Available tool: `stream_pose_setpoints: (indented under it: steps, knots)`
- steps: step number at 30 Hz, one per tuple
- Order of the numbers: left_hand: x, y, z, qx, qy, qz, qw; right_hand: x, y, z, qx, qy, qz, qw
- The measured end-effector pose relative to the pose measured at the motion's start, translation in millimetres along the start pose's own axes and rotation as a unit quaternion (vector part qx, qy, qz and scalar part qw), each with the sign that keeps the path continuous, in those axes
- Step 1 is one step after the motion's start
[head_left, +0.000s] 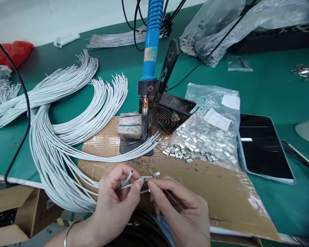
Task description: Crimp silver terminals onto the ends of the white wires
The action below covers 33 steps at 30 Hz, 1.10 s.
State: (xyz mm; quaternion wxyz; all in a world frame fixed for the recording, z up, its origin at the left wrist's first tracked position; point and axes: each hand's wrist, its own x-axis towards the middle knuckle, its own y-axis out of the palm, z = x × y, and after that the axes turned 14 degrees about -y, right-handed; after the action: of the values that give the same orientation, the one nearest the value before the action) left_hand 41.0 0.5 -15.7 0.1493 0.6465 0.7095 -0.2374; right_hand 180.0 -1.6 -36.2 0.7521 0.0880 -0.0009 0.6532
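Above cardboard (208, 195) | left hand (113, 202): two white wires (126, 183) | right hand (180, 209): one metal clip (156, 175)

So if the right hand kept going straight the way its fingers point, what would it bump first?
The right hand would probably meet the thin white wire first, the one the left hand holds, though depth is hard to judge from here.

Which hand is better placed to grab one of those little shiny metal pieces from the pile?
Probably the right hand. It sits on the same side as the shiny metal clips, so it looks closer. The left hand is farther away and is holding white wires.
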Motion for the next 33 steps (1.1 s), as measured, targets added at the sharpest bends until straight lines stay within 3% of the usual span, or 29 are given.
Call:
stream_pose_setpoints:
  steps: [2,5,7,13,17,23,27,30,31,33]
  knots:
    - [0,-0.4,-3,-0.023,-0.002,0.016,1.0,-5,5,0,-0.048,-0.077,-0.017,0.996]
    - [-1,-1.6,-5,-0.047,-0.004,0.038,0.998,-11,9,-1,-0.155,-0.221,-0.041,0.962]
    - [-1,-2.6,-6,-0.051,-0.009,0.043,0.998,-12,8,-1,-0.172,-0.254,-0.035,0.951]
    - [-2,-3.5,-10,-0.047,-0.031,0.038,0.998,-4,-4,-2,-0.051,-0.083,-0.018,0.995]
    - [1,-1.6,-12,-0.045,-0.035,0.042,0.997,0,-6,-2,-0.003,-0.036,-0.007,0.999]
    - [0,-1.2,-12,-0.048,-0.028,0.038,0.998,-1,-3,0,0.002,-0.05,-0.001,0.999]
    - [2,-1.0,-12,-0.044,-0.04,0.033,0.998,0,-9,1,-0.055,-0.139,0.0,0.989]
    - [3,-0.4,-13,-0.038,-0.046,0.025,0.998,3,-16,1,-0.093,-0.199,0.056,0.974]
    - [3,-0.1,-13,-0.038,-0.044,0.022,0.998,4,-17,1,-0.097,-0.198,0.077,0.972]
    - [2,0.5,-12,-0.039,-0.037,0.018,0.998,3,-17,1,-0.093,-0.157,0.028,0.983]
